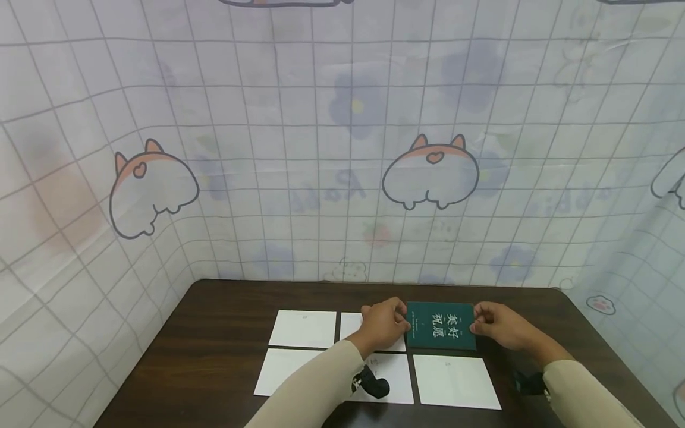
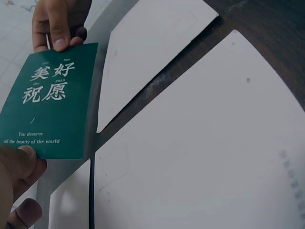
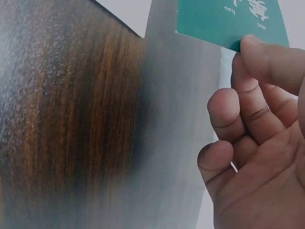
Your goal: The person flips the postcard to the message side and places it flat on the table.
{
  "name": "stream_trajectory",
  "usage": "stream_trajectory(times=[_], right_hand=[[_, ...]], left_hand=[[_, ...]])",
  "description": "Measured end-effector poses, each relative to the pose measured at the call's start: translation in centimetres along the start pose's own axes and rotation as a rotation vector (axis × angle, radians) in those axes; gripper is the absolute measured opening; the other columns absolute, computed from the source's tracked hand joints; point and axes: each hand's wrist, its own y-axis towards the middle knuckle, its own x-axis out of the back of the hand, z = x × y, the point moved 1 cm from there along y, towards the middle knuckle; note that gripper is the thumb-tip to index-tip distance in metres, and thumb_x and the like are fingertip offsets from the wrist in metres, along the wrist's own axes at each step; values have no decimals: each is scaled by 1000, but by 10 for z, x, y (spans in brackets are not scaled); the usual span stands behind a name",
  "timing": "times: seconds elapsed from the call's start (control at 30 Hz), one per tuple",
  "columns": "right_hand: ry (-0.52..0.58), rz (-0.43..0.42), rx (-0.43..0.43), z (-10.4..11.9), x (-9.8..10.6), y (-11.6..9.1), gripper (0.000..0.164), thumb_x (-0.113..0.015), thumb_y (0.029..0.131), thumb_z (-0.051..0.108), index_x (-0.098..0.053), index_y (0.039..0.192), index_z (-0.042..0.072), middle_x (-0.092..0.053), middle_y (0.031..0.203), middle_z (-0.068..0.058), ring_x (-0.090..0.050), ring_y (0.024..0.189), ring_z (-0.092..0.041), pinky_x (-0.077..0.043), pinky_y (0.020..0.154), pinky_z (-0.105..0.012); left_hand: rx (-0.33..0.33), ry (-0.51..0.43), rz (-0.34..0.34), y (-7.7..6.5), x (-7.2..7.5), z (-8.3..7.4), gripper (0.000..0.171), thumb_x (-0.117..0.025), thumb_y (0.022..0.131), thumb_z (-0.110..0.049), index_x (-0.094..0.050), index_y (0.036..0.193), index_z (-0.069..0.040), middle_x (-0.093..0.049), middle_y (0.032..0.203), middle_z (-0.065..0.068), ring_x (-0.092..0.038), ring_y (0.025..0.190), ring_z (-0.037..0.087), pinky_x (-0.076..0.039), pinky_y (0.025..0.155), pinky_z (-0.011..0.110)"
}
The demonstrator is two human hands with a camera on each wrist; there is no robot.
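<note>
A dark green card [image 1: 441, 326] with white Chinese characters and small English lines is held between both hands at the back right of the table. My left hand [image 1: 381, 324] pinches its left edge between thumb and fingers. At the opposite edge my right hand [image 1: 500, 325] pinches it too, thumb on the printed face, as the right wrist view shows with the card [image 3: 228, 21] at the fingertips. In the left wrist view the card [image 2: 50, 109] shows its full printed face. Just in front of it lies a white card [image 1: 455, 380].
More white cards lie in two rows to the left, among them a back-left card [image 1: 303, 329] and a front-left card [image 1: 283, 368]. My left forearm covers part of them. The dark wooden table [image 1: 203, 339] ends at a patterned cloth [image 1: 321, 178] behind and at both sides.
</note>
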Motion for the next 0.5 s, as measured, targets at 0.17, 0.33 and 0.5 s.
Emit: stream_trajectory(times=[0.17,0.33,0.5], right_hand=[[21,-11,-7,0,4,-3,19,-69,99,19,-56,95,5,-54,78,-5,-54,79,-23,-42,69,-38],[20,-30,1,2,8,-5,23,-71,98,25,-59,93,6,-56,81,-7,-54,81,-25,-42,71,-41],[12,-36,-6,4,9,-8,25,-71,98,27,-57,91,7,-55,84,-8,-53,83,-26,-42,71,-42]], left_hand=[[-31,17,-2,0,2,-1,15,-73,96,-22,-61,87,-21,-60,76,-18,-53,72,0,-24,82,43],[-49,36,-4,-1,3,-1,15,-70,98,-26,-61,87,-23,-61,82,-19,-53,80,3,-25,82,43],[-76,41,-6,-3,5,-3,15,-69,100,-27,-61,87,-24,-61,84,-20,-50,86,8,-25,84,45]])
